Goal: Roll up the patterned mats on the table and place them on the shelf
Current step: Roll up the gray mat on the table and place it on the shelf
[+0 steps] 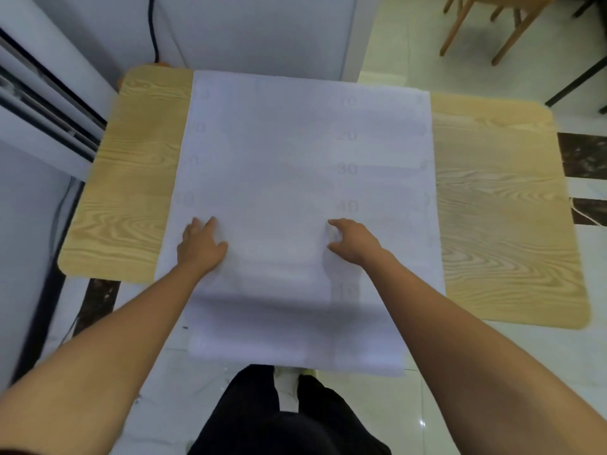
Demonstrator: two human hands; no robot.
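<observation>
Pressing our left hand (pixel 201 247) flat on the white numbered sheet mat (pixel 295 152), right hand (pixel 354 242) pinching it. Its length runs away from us.

Field note: we take this for a lived-in room, likely a home dining area. We see glossy pale floor tiles (pixel 404 34) with dark marble inlay (pixel 584 156), a wood-grain table (pixel 492 208), wooden chair legs (pixel 456 27), and a black cable (pixel 152 27) hanging down a white wall (pixel 246 27).
</observation>
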